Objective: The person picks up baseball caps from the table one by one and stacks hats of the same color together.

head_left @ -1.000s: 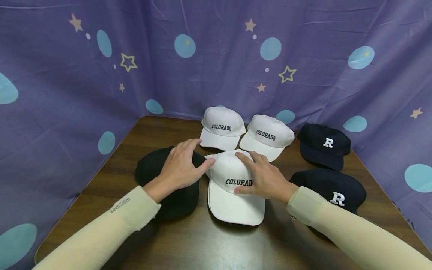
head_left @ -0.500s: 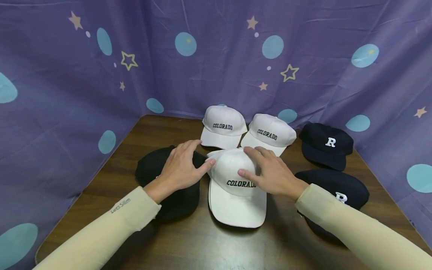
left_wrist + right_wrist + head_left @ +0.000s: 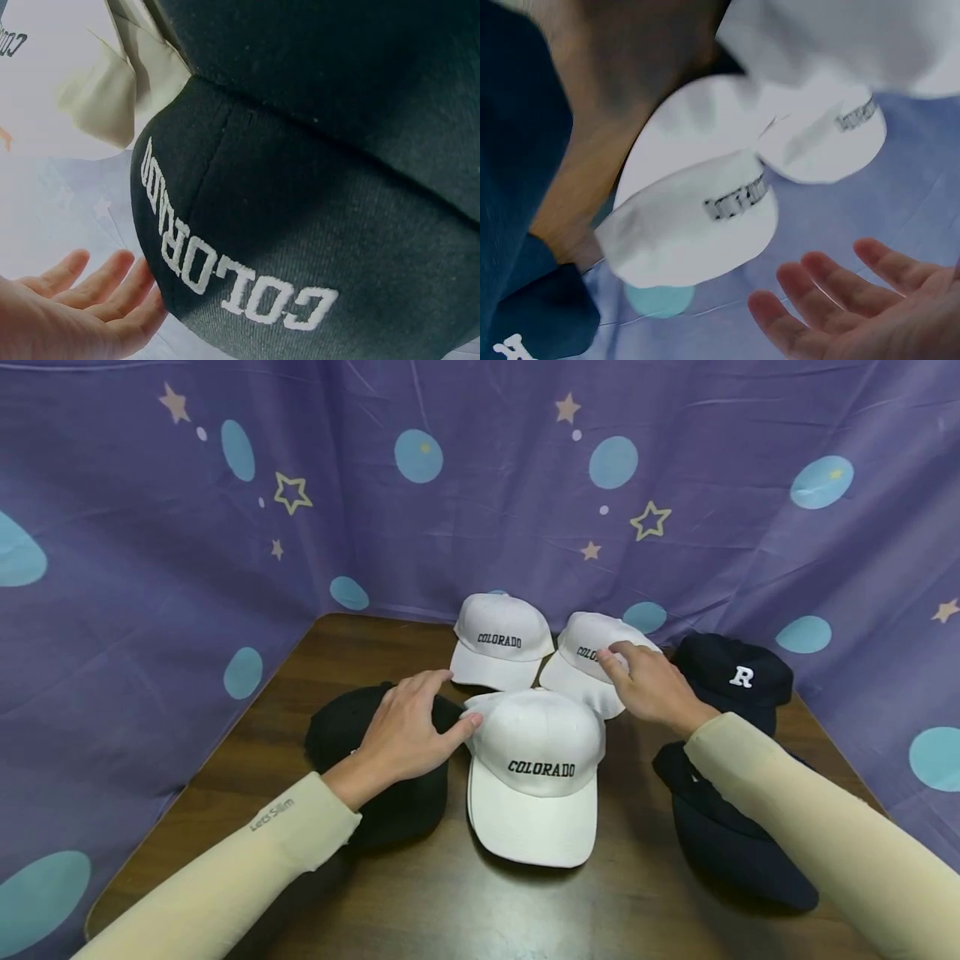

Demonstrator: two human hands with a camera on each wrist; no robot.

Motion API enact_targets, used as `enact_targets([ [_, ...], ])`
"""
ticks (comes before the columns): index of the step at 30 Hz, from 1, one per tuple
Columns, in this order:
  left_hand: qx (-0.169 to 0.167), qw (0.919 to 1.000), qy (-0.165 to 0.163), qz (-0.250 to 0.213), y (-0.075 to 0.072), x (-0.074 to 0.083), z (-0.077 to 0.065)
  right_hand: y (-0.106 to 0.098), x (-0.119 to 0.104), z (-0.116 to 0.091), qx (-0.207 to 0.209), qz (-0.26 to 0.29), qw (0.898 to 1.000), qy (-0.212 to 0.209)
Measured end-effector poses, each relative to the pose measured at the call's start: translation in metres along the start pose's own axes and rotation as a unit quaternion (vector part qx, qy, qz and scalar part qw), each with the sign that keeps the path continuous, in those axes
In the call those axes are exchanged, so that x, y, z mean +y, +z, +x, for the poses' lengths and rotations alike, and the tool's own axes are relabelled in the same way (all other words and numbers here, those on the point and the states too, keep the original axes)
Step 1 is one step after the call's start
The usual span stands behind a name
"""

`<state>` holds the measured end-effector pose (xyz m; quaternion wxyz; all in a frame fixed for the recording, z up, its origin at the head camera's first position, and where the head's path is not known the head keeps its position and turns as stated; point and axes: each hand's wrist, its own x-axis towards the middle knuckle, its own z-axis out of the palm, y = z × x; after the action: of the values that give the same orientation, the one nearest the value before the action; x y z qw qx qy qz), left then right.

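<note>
My left hand [image 3: 408,727] stays over a black cap [image 3: 405,818], fingers relaxed; in the left wrist view the fingertips lie at the crown of that black cap [image 3: 262,180], which bears white COLORADO lettering. A white COLORADO cap [image 3: 536,814] sits at the front middle, brim toward me, with a second white edge showing along its left side. My right hand [image 3: 652,681], fingers loosely bent and holding nothing, overlaps the back right white cap [image 3: 573,672] in the head view. The right wrist view shows the right hand [image 3: 855,315] with fingers spread, apart from the white cap [image 3: 697,217].
Another white COLORADO cap [image 3: 495,622] stands at the back left of the group. Two navy caps are on the right: one with an R [image 3: 720,664] behind, one [image 3: 742,852] partly under my right forearm. A purple curtain [image 3: 480,485] hangs behind the wooden table [image 3: 375,647].
My right hand has left the front white cap and moved back and right to the back right white cap. The left hand stays at the black cap.
</note>
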<state>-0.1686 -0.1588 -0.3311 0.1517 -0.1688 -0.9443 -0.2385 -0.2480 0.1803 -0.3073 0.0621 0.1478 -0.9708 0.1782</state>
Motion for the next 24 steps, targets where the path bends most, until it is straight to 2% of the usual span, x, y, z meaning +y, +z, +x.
enact_targets([
  [6,-0.009,1.0,-0.002,0.001,-0.001,0.001,-0.002,-0.009,0.017,0.02,-0.04,0.007,0.998,0.057],
  [11,-0.01,0.9999,0.004,-0.001,0.0,0.002,-0.002,-0.01,0.028,0.034,-0.054,0.01,0.994,0.093],
  [24,-0.005,0.9999,0.015,0.003,0.003,0.003,-0.004,0.0,0.042,0.066,-0.076,-0.002,0.986,0.149],
])
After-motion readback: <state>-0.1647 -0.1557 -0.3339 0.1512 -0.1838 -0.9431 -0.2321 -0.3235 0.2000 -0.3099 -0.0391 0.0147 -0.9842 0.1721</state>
